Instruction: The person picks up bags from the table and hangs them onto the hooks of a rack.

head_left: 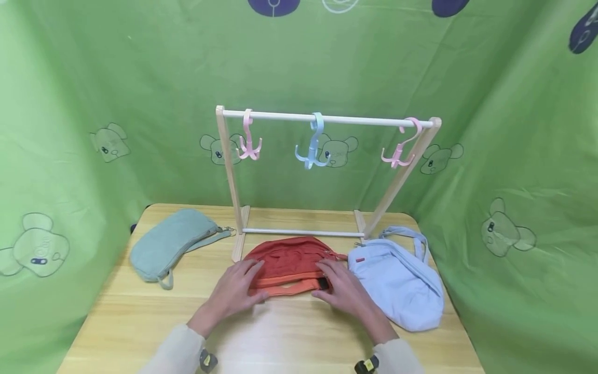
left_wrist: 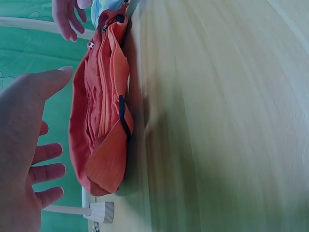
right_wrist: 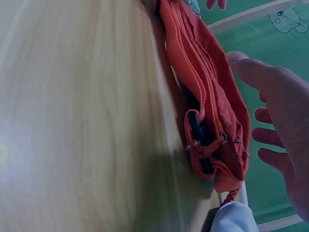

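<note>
A red bag (head_left: 285, 258) with an orange strap (head_left: 299, 286) lies on the wooden table, zip side toward me. My left hand (head_left: 238, 288) hovers over its left end, fingers spread and relaxed. Over the other end is my right hand (head_left: 343, 285), its fingers loosely bent. Both wrist views show the left hand (left_wrist: 24, 130) and the right hand (right_wrist: 285, 121) with a gap to the red bag (right_wrist: 212, 82), holding nothing. A black buckle (right_wrist: 200, 142) shows on the strap near the right end.
A teal bag (head_left: 173, 244) lies at the left, a light blue bag (head_left: 397, 280) at the right beside the red one. Behind stands a wooden rack (head_left: 229, 171) with two pink hooks (head_left: 249, 140) and one blue hook (head_left: 313, 145). Green cloth (head_left: 154, 78) surrounds the table.
</note>
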{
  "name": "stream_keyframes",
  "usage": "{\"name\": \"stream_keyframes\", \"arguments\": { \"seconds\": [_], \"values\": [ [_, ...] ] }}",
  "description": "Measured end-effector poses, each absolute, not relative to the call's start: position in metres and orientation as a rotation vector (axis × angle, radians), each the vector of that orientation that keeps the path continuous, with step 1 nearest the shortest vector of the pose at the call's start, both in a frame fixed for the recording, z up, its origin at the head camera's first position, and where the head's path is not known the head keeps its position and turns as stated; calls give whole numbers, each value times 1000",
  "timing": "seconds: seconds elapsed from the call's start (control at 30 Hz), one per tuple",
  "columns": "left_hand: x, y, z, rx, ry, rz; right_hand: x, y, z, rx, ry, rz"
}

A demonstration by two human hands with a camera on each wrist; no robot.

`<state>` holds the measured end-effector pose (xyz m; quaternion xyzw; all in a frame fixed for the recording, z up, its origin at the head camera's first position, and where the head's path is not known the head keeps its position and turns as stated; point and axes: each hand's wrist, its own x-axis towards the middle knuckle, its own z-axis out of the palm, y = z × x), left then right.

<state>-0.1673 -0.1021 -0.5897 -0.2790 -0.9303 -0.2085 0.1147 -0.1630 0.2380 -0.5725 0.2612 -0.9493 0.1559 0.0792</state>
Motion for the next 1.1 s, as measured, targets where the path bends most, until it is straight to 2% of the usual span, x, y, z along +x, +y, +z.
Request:
{"name": "stream_keyframes", "arguments": {
  "seconds": [0.63, 1.1],
  "values": [
    [-167, -83, -604, -919, -2753, -679, -161, 223, -596, 875, -2753, 438],
    [-170, -67, -616, -982, -2680, -410, -164, 215, -603, 858, -2759, 286]
  ]
}}
